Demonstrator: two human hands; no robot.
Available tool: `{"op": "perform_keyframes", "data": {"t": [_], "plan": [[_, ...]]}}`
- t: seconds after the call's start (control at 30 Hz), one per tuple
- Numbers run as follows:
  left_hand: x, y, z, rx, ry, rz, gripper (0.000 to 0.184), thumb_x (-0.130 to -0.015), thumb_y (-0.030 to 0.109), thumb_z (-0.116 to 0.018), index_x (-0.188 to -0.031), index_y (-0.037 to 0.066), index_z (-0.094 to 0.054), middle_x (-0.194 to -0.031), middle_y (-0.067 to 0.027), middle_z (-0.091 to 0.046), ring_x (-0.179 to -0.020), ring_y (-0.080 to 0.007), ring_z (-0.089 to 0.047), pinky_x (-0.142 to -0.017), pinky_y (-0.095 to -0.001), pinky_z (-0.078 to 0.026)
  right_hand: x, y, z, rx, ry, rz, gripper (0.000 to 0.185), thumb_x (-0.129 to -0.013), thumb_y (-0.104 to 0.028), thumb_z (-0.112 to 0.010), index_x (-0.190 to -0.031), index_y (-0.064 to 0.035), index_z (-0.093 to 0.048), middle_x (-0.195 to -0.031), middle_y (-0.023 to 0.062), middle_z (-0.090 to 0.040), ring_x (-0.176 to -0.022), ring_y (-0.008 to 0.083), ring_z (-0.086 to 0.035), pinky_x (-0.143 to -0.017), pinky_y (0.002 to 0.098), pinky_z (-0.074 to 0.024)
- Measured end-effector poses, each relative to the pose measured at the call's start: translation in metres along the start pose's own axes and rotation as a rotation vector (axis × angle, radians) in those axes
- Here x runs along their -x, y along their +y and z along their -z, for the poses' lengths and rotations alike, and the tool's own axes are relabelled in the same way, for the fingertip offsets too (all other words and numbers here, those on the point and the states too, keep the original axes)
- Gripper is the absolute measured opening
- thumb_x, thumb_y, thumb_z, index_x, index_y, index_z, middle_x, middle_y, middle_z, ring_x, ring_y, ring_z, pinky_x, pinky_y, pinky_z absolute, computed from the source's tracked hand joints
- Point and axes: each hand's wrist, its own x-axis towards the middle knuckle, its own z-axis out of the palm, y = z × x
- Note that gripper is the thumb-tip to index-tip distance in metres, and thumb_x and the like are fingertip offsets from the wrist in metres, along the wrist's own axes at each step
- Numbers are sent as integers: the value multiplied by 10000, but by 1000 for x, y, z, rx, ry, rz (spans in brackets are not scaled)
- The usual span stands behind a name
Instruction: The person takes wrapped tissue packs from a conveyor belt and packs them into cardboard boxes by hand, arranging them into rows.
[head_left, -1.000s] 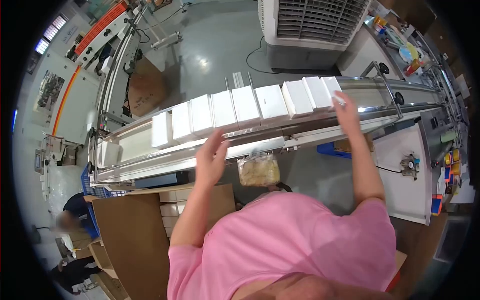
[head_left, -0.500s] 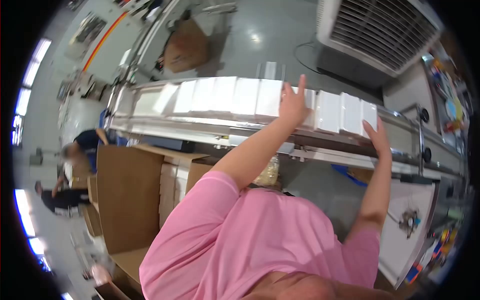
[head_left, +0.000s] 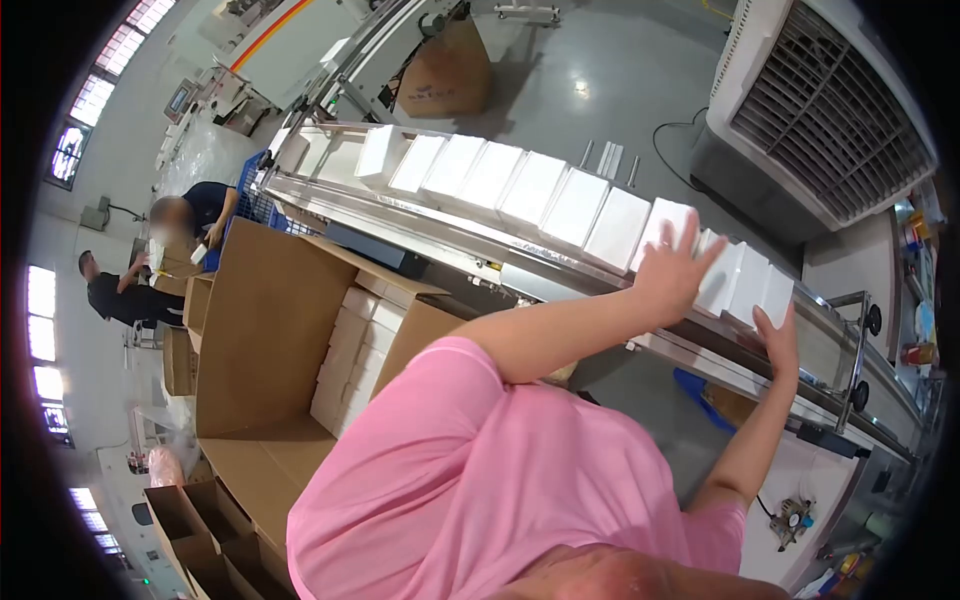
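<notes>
In the head view, a worker's left hand (head_left: 672, 275), fingers spread and clenching nothing, reaches over white boxes (head_left: 535, 188) lined along a conveyor (head_left: 340, 162); whether it touches them cannot be told. The right hand (head_left: 781, 343), also unclenched, rests its fingers against the end box (head_left: 772, 296) of the row. On the conveyor's near side, an open carton (head_left: 270, 330) holds packed boxes (head_left: 350, 360). An air cooler (head_left: 820, 110) stands beyond the conveyor.
</notes>
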Motion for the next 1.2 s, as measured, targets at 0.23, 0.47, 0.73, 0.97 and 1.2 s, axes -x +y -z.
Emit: {"op": "perform_keyframes", "data": {"t": [0.23, 0.47, 0.73, 0.97, 1.2], "plan": [[24, -95, 35, -152, 319, 29, 601, -793, 293, -682, -1294, 34, -475, -1283, -235, -483, -1223, -361, -440, -1017, -440, -372, 9, -11, 5, 117, 31, -10, 1000, -750, -108, -709, -1506, -124, -55, -1454, 158, -341, -1281, 256, -399, -1030, 345, -372], [30, -220, 72, -338, 135, 472, 850, -769, 541, -673, -1364, -1, -401, -1070, -258, -585, -992, -371, -582, -858, -431, -465, -7, 9, 33, 263, -16, 53, 1004, -718, -191, -769, -1496, -108, -139, -1416, 186, -405, -1266, 241, -439, -1011, 330, -386], [-1, -196, 80, 82, -115, 549, 1113, -700, 519, -744, -1478, 38, -111, -1219, -262, -532, -1172, -371, -509, -979, -399, -418, -15, -2, 24, 262, 138, 45, 1032, -695, -248, -806, -1493, -117, -165, -1386, 198, -442, -1259, 272, -453, -1027, 334, -365], [4, -216, 51, 559, 38, 474, 1146, -631, 323, -856, -1467, 0, -141, -1464, -261, -250, -1382, -330, -237, -1118, -400, -231, -16, -2, 1, 49, 174, 102, 1027, -676, -181, -831, -1481, -81, -201, -1335, 175, -484, -1203, 244, -484, -1000, 321, -386], [11, -202, 56, 612, 73, 505, 1125, -617, 322, -859, -1458, -3, -186, -1463, -256, -263, -1384, -343, -239, -1120, -408, -226, -9, -20, 4, -62, 166, -2, 950, -698, -26, -740, -1484, -116, -215, -1350, 152, -461, -1192, 233, -479, -973, 321, -417]]}}
